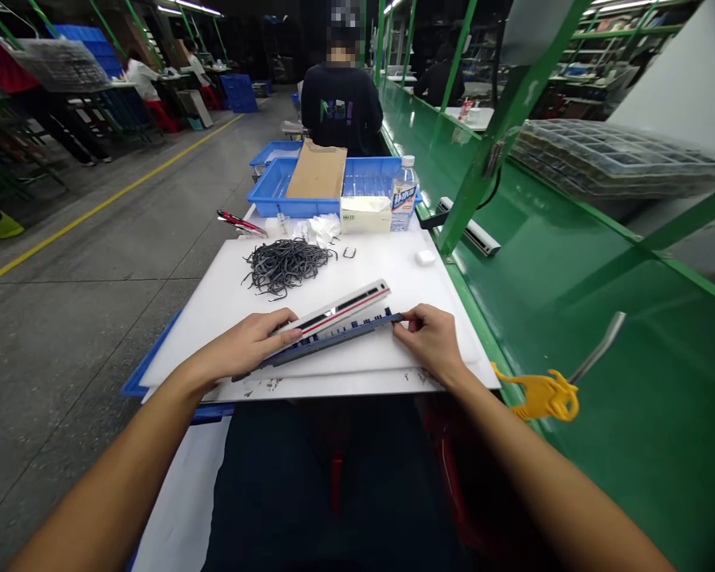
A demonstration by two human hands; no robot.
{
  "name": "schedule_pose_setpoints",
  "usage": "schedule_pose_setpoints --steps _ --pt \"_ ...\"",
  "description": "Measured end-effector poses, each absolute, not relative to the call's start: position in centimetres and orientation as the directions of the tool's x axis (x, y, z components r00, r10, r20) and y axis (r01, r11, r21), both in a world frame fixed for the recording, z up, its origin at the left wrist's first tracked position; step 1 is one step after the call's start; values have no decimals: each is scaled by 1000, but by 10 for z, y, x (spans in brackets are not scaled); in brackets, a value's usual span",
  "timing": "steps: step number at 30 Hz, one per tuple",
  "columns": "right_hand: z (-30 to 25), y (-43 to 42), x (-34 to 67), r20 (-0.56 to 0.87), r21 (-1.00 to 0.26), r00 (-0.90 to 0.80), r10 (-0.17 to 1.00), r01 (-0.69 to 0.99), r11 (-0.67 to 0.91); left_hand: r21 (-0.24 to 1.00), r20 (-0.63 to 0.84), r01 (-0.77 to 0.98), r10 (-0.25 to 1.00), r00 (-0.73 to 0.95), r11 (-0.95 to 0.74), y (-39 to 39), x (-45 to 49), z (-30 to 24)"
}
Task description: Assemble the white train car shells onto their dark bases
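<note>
Two plastic parts held together on a white cutting board (393,274)

Near the board's front edge, a long white moulded shell (339,310) with a glossy red and black stripe is laid at a slant across a blue toothed strip (334,338), the two lying tight against each other. The left hand (244,345) is pressed over the shell's nearer end, its fingers curled closed around the shell. The right hand (429,343) is set at the far end of the strip, which is pinched between its fingertips (403,316) and thumb. Small dark crumbs (268,384) are scattered along the board's front edge.

Behind the shell, a loose tangle of thin dark rubbery cord (286,266) is heaped on the board, with a small bent loop (349,252) lying just beside it. A soft white block (425,257) is placed near the board's far right corner. To the right of the board, a yellow-handled tool with a metal shaft (545,395) is left on a glossy green bench (548,318).

Beyond the board are seen crumpled white tissue (322,230), a white box (365,214), a clear water bottle (403,195), and a ribbed blue crate (291,187) topped by brown cardboard (315,169). Farther off, a seated co-worker in a dark sweatshirt (341,107) is seen from behind.
</note>
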State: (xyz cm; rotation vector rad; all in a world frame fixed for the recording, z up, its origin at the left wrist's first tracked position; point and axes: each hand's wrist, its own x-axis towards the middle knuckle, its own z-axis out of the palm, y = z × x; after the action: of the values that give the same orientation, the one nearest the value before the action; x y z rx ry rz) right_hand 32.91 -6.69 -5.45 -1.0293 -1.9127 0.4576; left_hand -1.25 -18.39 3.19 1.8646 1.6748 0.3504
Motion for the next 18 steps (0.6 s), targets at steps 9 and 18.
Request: schedule_pose_setpoints --steps 9,18 --pt "-53 -66 332 542 -641 -315 779 445 626 541 -166 836 962 215 -93 -180 -14 24" --pt "-48 -72 333 578 -636 -224 785 479 605 536 -114 816 939 323 -216 -179 -4 30"
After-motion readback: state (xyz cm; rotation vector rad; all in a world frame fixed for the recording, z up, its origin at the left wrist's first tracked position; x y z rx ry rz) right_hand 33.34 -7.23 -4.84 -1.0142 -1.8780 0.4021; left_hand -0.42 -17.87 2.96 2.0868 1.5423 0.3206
